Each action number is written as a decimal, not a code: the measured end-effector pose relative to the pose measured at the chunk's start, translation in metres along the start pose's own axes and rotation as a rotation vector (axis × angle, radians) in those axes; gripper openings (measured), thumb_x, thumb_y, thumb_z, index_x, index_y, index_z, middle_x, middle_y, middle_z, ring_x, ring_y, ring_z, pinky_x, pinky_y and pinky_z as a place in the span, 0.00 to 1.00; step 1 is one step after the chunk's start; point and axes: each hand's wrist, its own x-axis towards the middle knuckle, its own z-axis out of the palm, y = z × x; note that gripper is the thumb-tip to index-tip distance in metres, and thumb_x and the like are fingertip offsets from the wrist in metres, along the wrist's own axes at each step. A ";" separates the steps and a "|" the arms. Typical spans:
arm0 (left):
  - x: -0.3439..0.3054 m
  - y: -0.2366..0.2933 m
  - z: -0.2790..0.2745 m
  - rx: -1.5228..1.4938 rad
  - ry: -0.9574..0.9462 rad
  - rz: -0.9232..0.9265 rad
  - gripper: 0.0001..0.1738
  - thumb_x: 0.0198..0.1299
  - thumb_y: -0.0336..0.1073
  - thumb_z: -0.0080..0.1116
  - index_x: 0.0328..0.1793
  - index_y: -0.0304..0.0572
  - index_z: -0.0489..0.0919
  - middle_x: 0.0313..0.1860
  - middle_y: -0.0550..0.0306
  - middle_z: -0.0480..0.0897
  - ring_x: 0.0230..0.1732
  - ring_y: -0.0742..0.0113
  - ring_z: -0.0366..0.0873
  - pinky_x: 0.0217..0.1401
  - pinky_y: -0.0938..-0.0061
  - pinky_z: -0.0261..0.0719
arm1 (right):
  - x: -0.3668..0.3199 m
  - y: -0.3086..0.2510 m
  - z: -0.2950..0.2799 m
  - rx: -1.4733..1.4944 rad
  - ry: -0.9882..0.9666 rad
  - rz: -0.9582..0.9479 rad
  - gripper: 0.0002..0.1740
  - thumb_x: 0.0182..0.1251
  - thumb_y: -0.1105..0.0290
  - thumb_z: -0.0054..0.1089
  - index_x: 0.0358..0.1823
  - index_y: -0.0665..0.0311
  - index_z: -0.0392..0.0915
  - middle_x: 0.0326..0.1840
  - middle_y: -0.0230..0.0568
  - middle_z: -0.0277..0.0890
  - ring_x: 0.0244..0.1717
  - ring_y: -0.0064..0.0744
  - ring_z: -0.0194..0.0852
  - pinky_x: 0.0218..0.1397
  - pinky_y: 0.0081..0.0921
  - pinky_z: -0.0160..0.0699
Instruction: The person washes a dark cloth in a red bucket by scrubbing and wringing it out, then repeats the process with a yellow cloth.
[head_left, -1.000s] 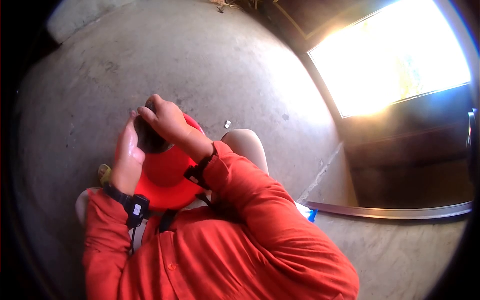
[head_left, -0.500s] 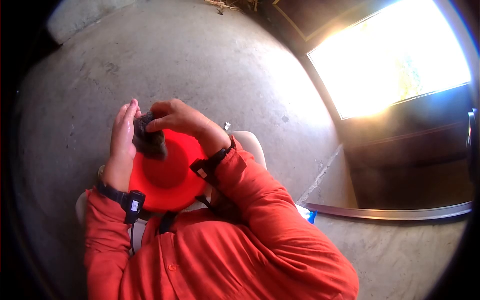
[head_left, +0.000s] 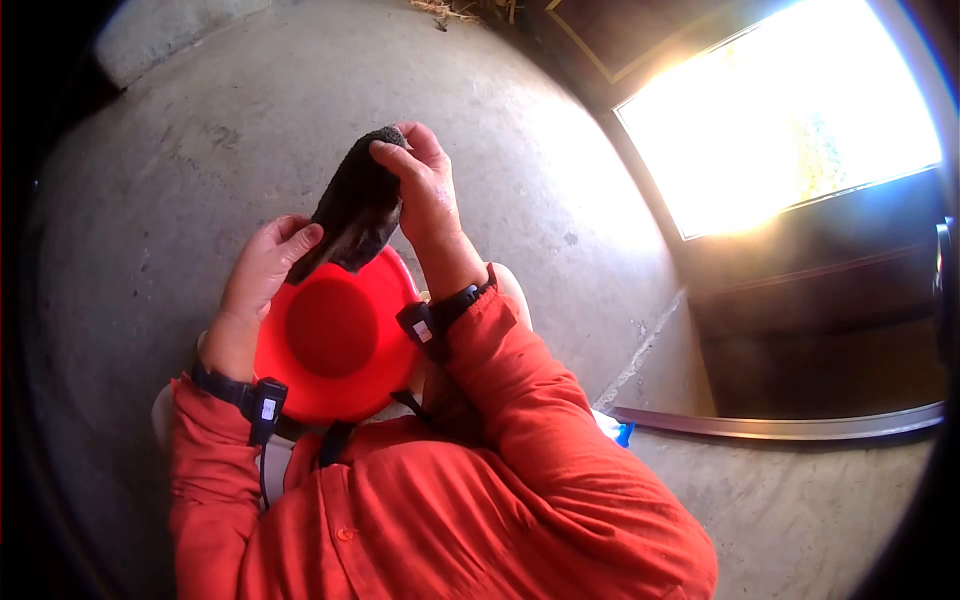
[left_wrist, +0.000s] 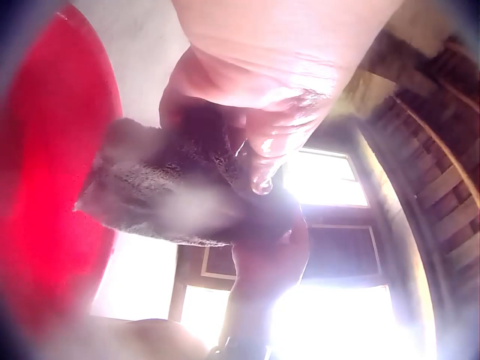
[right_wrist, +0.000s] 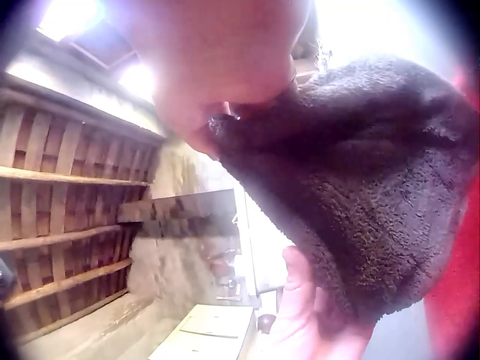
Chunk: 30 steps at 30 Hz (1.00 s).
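Note:
A dark, fuzzy cloth (head_left: pixel 360 195) is stretched slantwise between both hands above the far edge of a red basin (head_left: pixel 395 345). The left hand (head_left: pixel 265 265) pinches its lower left end between thumb and fingers. Farther up and to the right, the right hand (head_left: pixel 430 195) grips the upper end, thumb on top. In the left wrist view the cloth (left_wrist: pixel 150 187) hangs from wet-looking fingers, beside the red basin (left_wrist: pixel 60 165). The right wrist view shows the cloth (right_wrist: pixel 360 180) spread wide under the right hand (right_wrist: pixel 217 60).
Grey concrete floor (head_left: pixel 520 200) surrounds the basin. A bright opening (head_left: pixel 790 110) and a metal rail (head_left: pixel 780 428) lie at the right. Straw (head_left: pixel 445 10) is at the far edge. A blue and white item (head_left: pixel 615 428) lies beside the person's right sleeve.
The cloth, bunched between the hands before, is now drawn out lengthwise. The right hand has moved up and to the right; the left hand's fingers have bent over the cloth's lower end.

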 end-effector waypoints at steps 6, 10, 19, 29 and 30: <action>0.004 -0.002 -0.007 0.123 0.335 0.282 0.17 0.63 0.41 0.61 0.52 0.37 0.78 0.42 0.66 0.79 0.46 0.80 0.72 0.55 0.83 0.68 | 0.000 0.011 -0.009 -0.442 -0.230 0.040 0.24 0.54 0.63 0.68 0.50 0.64 0.74 0.34 0.42 0.78 0.37 0.28 0.75 0.42 0.26 0.75; -0.002 0.008 0.000 0.088 0.205 0.297 0.13 0.63 0.36 0.60 0.49 0.36 0.79 0.39 0.63 0.81 0.42 0.79 0.75 0.50 0.82 0.72 | -0.006 0.019 -0.006 -0.771 -0.613 -0.081 0.24 0.49 0.59 0.69 0.47 0.61 0.78 0.36 0.47 0.80 0.40 0.40 0.79 0.47 0.31 0.76; -0.003 0.011 -0.004 0.064 0.072 0.126 0.14 0.61 0.39 0.63 0.49 0.40 0.78 0.41 0.65 0.81 0.44 0.79 0.74 0.53 0.82 0.69 | -0.009 0.022 0.004 -0.714 -0.466 0.159 0.13 0.52 0.68 0.63 0.37 0.69 0.78 0.27 0.38 0.74 0.33 0.27 0.73 0.38 0.25 0.73; 0.000 -0.012 0.016 0.144 0.124 -0.092 0.32 0.61 0.64 0.52 0.61 0.50 0.71 0.55 0.66 0.73 0.56 0.73 0.67 0.59 0.68 0.65 | -0.009 -0.011 0.011 0.184 -0.309 0.255 0.15 0.57 0.76 0.50 0.48 0.67 0.73 0.29 0.38 0.76 0.30 0.29 0.76 0.34 0.22 0.76; -0.002 -0.011 0.020 0.089 0.094 -0.161 0.36 0.60 0.67 0.50 0.65 0.51 0.69 0.59 0.65 0.71 0.58 0.71 0.67 0.62 0.65 0.64 | -0.007 -0.012 0.012 0.279 -0.328 0.281 0.14 0.57 0.76 0.50 0.46 0.67 0.73 0.29 0.38 0.75 0.30 0.28 0.76 0.34 0.22 0.76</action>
